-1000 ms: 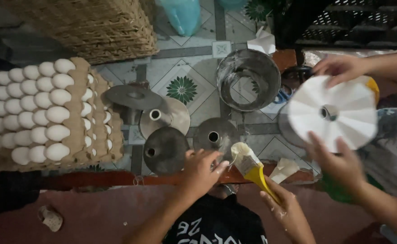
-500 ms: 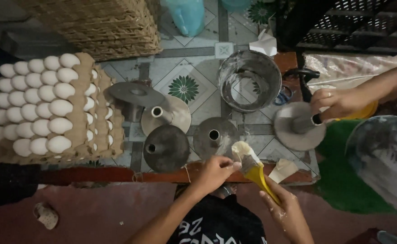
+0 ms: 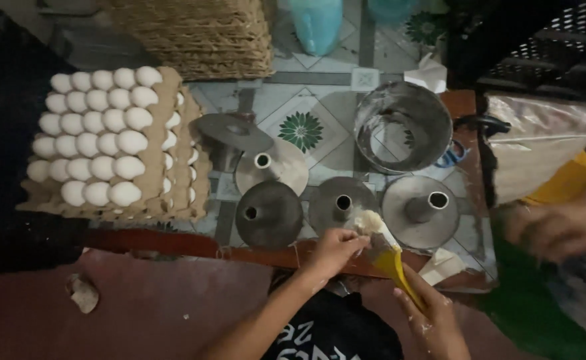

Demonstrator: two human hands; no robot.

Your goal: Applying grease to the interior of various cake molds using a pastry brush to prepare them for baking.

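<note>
Hands: left hand [image 3: 336, 250] has fingers curled at the near rim of a tube cake tin [image 3: 342, 205], right hand [image 3: 433, 319] is wrapped tight around a yellow pastry brush [image 3: 385, 248]
Brush: pale bristles sit right over that tin's edge, handle angles back toward the body
Tins: five round metal ones in a cluster on the tiled tabletop [image 3: 320, 100], plus a deeper ring pan [image 3: 403, 127] behind
Eggs: stacked cardboard trays of white eggs [image 3: 100, 143] on the left
Other person: blurry hand [image 3: 560, 230] far right, can't tell its grip
</note>
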